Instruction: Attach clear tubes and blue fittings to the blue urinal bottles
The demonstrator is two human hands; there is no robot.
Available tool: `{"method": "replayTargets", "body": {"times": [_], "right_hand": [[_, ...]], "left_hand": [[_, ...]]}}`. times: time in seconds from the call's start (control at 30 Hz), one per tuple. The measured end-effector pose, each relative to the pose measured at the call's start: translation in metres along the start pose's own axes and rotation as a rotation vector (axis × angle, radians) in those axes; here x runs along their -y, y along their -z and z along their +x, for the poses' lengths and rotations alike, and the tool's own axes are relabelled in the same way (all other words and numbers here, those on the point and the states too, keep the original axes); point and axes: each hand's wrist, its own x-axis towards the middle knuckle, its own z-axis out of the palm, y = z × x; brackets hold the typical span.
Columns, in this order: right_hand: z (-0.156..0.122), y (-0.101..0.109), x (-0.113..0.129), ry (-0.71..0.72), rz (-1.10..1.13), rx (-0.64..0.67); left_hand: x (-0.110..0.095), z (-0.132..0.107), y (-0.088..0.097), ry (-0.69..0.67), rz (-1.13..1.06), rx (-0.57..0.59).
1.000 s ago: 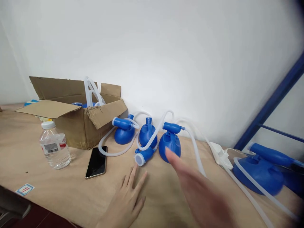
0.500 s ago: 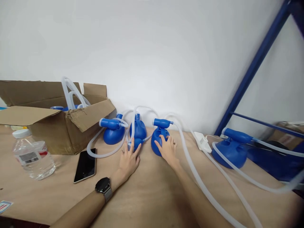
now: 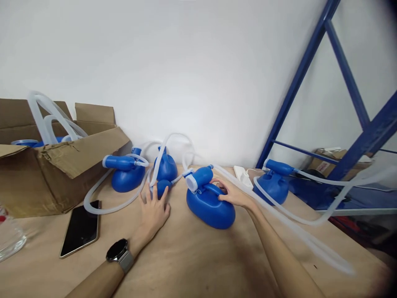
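Observation:
My right hand (image 3: 228, 193) is closed round the handle of a blue plastic urinal bottle (image 3: 211, 211), which stands turned on the table with its blue cup-shaped receiver (image 3: 200, 178) lying across the top. My left hand (image 3: 153, 211), fingers spread, rests on the table, its fingertips at another blue receiver (image 3: 163, 188); whether they press on it I cannot tell. Behind that receiver stands a second urinal bottle (image 3: 166, 167) with a clear hose (image 3: 159, 163) over it. Further left is a third urinal bottle (image 3: 127, 180).
A cardboard box (image 3: 74, 174) holding hoses and blue parts stands at left, a phone (image 3: 81, 227) before it. A clear water bottle (image 3: 12, 240) is cut off at the left edge. Rightward lie a white power strip (image 3: 243, 177), another urinal bottle (image 3: 271, 188) and a blue rack (image 3: 290, 95).
My right hand has turned the urinal bottle and now grips its handle; before, its fingers lay on the body. The hose at right has swung. The view has shifted right.

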Motion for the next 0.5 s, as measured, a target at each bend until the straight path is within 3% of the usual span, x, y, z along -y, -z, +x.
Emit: {"method": "replayTargets", "body": {"times": [0.07,0.2,0.27,0.33,0.43,0.5], "right_hand": [[-0.009,0.005,0.007,-0.024,-0.106,-0.077],[0.0,-0.007,0.034,0.087,-0.551,-0.452],[0.013,-0.014,0.044,0.231,-0.709,-0.433],[0.027,-0.02,0.047,0.331,-0.764,-0.314],[0.045,-0.031,0.043,0.329,-0.738,-0.304],[0.051,-0.039,0.04,0.318,-0.74,-0.367]], "left_hand": [[0.004,-0.002,0.003,0.036,0.013,-0.021],[0.01,-0.001,0.008,0.029,0.026,-0.147],[0.009,0.0,0.013,-0.018,-0.03,-0.234],[0.002,0.002,0.02,-0.109,-0.151,-0.275],[-0.02,0.012,0.036,-0.178,-0.395,-0.217],[-0.038,0.027,0.049,-0.075,-0.529,-0.132]]}}
